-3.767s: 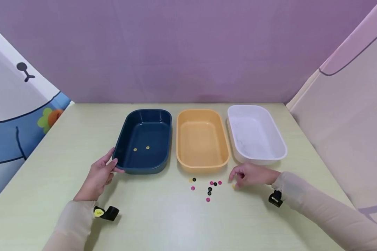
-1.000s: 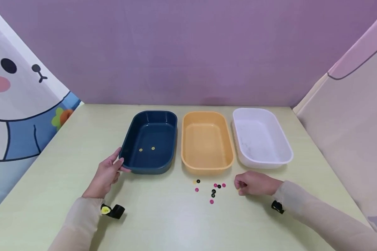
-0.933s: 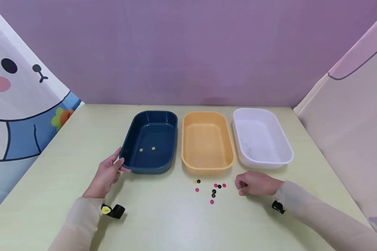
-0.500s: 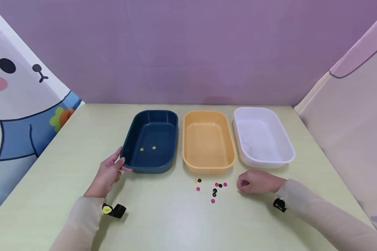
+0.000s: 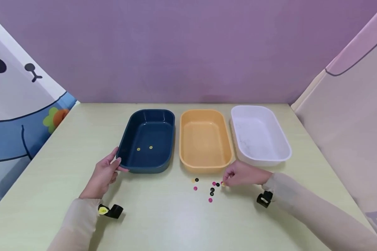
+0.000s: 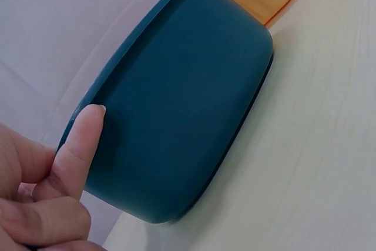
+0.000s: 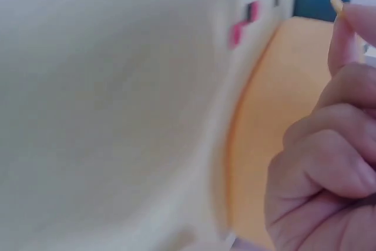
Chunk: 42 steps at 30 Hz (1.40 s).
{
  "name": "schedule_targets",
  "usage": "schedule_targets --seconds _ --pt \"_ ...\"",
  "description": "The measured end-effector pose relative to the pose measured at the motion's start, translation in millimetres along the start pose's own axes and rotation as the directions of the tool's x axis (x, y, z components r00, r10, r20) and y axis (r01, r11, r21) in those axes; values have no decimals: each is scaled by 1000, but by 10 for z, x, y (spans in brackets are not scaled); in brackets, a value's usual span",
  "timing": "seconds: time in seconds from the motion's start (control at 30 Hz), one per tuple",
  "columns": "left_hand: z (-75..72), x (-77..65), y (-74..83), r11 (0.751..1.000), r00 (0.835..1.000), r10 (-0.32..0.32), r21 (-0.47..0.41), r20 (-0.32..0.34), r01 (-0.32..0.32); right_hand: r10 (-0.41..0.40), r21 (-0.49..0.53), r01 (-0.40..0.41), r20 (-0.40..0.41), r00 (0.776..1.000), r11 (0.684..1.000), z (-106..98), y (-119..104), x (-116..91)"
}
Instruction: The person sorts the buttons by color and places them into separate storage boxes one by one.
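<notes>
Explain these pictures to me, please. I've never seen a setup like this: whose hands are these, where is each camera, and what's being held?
There's no machine working here, just a person's two bare hands. The wide view comes from a camera on the head, looking down; the two close views come from cameras on the wrists.

On the table stand a blue tray, an orange tray and a white tray. Before them lie pink discs, black discs and one loose yellow disc; two yellow discs lie inside the blue tray.

The left hand has its grip on the blue tray's near left corner. The right hand pinches another yellow disc.
</notes>
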<state>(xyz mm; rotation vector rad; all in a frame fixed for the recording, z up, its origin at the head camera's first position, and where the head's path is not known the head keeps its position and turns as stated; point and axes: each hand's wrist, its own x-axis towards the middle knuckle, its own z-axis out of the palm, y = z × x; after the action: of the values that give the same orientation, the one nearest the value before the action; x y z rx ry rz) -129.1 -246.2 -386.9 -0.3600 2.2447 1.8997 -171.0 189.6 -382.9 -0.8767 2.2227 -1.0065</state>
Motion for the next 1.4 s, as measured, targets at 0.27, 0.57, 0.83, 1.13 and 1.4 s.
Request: schedule_targets --seconds 0.27,0.57,0.83,1.13,1.4 --pt "-3 -7 -18 1000 1000 2 -9 2 -2 63 69 -60 -39 997 996 -20 -274 135" --pt "29 -7 -32 999 1000 2 -43 -4 -2 112 61 -106 -107 988 993 -134 -436 283" --pt "31 -45 -44 999 999 -44 -20 -11 44 138 61 -133 -97 986 989 -215 -572 498" --pt "97 -11 -65 998 1000 -14 -67 -10 14 180 65 -174 -102 978 983 -363 -730 874" --pt "74 -27 -43 999 998 -45 -29 -40 44 182 78 -174 -110 977 982 -347 -901 1244"
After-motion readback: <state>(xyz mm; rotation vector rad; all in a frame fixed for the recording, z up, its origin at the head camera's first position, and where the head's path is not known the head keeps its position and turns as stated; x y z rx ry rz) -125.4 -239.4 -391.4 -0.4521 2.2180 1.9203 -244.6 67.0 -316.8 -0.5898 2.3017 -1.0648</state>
